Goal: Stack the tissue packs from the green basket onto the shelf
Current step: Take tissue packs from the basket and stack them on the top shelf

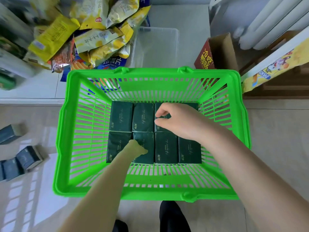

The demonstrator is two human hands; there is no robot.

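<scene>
Left hand (138,148) grips a front tissue pack (148,158), right hand (178,122) pinches a rear tissue pack (158,127) (tightly packed); snagging neighbours (166,148) could cause slips.

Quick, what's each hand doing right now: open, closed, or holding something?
Left hand: grips a near-row tissue pack at its edge.
Right hand: fingers curled on a far-row tissue pack; a hold cannot be told.

In the basket (150,72), tissue packs (143,118) lie in two rows. Behind it: snack bags (93,37) left, plastic tub (157,46) centre, carton (215,52) right. Possibly further packs (28,158) lie left.
</scene>
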